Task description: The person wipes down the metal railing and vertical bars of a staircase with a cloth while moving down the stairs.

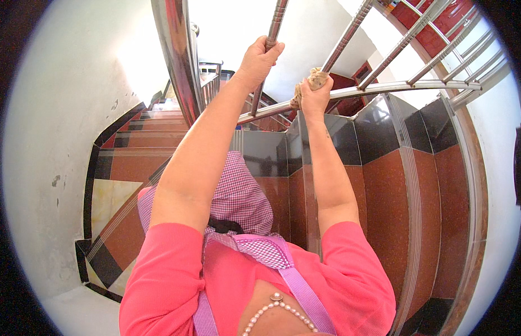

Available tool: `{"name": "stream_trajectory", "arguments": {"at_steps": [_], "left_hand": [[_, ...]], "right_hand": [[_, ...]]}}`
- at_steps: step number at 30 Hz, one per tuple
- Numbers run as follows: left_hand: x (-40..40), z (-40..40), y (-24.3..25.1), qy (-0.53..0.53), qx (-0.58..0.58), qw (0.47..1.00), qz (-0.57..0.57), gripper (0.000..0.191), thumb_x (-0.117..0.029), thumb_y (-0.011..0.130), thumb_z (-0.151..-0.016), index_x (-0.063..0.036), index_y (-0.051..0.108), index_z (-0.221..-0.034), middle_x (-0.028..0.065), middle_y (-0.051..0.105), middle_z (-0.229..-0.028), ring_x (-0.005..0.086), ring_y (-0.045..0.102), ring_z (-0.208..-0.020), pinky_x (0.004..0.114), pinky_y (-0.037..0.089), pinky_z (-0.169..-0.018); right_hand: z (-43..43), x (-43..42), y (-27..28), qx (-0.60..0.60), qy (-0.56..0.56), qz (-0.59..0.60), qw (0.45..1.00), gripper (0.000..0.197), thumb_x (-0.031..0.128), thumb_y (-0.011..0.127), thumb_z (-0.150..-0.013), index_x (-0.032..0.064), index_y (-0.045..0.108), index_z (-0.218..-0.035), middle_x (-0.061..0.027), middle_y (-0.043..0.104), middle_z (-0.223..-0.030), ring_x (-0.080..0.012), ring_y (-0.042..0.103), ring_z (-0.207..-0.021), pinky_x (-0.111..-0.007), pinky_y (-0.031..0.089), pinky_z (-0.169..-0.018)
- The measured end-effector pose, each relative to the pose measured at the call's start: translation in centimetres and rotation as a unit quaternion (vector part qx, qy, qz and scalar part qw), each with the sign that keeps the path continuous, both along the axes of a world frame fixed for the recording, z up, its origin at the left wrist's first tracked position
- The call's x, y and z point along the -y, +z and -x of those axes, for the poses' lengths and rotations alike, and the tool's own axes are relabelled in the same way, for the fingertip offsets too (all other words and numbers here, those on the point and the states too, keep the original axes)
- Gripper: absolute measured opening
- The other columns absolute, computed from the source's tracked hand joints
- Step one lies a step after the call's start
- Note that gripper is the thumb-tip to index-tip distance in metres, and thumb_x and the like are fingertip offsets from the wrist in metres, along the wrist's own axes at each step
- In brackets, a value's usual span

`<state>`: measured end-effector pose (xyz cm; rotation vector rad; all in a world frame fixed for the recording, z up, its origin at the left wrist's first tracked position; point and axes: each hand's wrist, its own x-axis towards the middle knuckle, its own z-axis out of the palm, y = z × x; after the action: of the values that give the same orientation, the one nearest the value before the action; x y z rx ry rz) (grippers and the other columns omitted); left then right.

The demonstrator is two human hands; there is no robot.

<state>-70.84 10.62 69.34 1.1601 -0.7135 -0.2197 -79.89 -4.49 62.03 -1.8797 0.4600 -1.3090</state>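
Note:
My left hand (261,59) is wrapped around an upright metal baluster (277,21) of the stair railing. To its right and a little lower, my right hand (316,94) grips a beige cloth (317,79), which is bunched around the foot of the neighbouring baluster (346,35). That baluster meets the lower metal rail (378,87) just beside the cloth. The fingertips of my right hand are hidden behind the cloth and the tube.
A thick polished metal post (180,63) rises at the left. Stairs with red and black treads (147,138) descend behind it, along a white wall (46,168). More steps (386,193) lie at the right, beneath the railing.

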Motion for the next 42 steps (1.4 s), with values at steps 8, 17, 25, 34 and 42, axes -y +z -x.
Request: {"name": "stream_trajectory", "arguments": {"at_steps": [8, 17, 25, 34, 42], "left_hand": [[-0.2, 0.1, 0.2, 0.01, 0.001, 1.0, -0.01, 0.026, -0.03, 0.065, -0.09, -0.0068, 0.054, -0.092, -0.0028, 0.049, -0.075, 0.0078, 0.045, -0.067, 0.024, 0.042, -0.062], [0.1, -0.5, -0.5, -0.009, 0.0, 1.0, -0.018, 0.029, -0.034, 0.064, -0.09, -0.0083, 0.055, -0.101, -0.003, 0.05, -0.077, 0.0078, 0.048, -0.071, 0.024, 0.043, -0.07], [0.0, 0.2, -0.1, -0.002, -0.001, 1.0, -0.012, 0.026, -0.032, 0.065, -0.09, -0.0079, 0.056, -0.096, -0.0033, 0.049, -0.075, 0.0079, 0.046, -0.069, 0.024, 0.042, -0.066], [-0.3, -0.2, -0.6, 0.004, 0.022, 1.0, -0.003, 0.033, -0.038, 0.065, -0.089, -0.0071, 0.057, -0.1, -0.0019, 0.052, -0.077, 0.0079, 0.05, -0.072, 0.024, 0.044, -0.069], [0.0, 0.1, -0.3, 0.015, 0.025, 1.0, 0.002, 0.027, -0.031, 0.064, -0.091, -0.006, 0.055, -0.093, -0.0019, 0.05, -0.076, 0.008, 0.045, -0.068, 0.024, 0.042, -0.062]], "right_hand": [[0.8, -0.6, 1.0, -0.002, 0.031, -0.017, 0.999, 0.046, 0.006, 0.07, -0.076, 0.0021, 0.045, -0.115, -0.0131, 0.057, -0.102, -0.0243, 0.061, -0.087, -0.035, 0.05, -0.08], [0.6, 1.8, 14.0, 0.031, 0.195, -0.092, 0.976, 0.04, 0.005, 0.068, -0.077, 0.0022, 0.051, -0.112, -0.009, 0.06, -0.094, -0.0175, 0.062, -0.083, -0.033, 0.053, -0.073], [-0.5, -0.6, 33.3, 0.177, 0.231, 0.026, 0.956, 0.019, 0.016, 0.053, -0.09, 0.0023, 0.051, -0.077, -0.0096, 0.052, -0.057, -0.0206, 0.051, -0.037, -0.037, 0.041, -0.027], [-0.2, 0.2, 25.1, 0.144, 0.354, -0.063, 0.922, 0.008, 0.014, 0.052, -0.092, 0.0078, 0.049, -0.087, -0.0034, 0.046, -0.057, -0.0152, 0.046, -0.04, -0.03, 0.042, -0.036], [0.1, 2.4, 2.8, 0.059, 0.187, -0.184, 0.963, 0.032, 0.0, 0.062, -0.076, 0.0019, 0.055, -0.108, -0.0048, 0.059, -0.095, -0.0137, 0.058, -0.082, -0.028, 0.049, -0.076]]}}
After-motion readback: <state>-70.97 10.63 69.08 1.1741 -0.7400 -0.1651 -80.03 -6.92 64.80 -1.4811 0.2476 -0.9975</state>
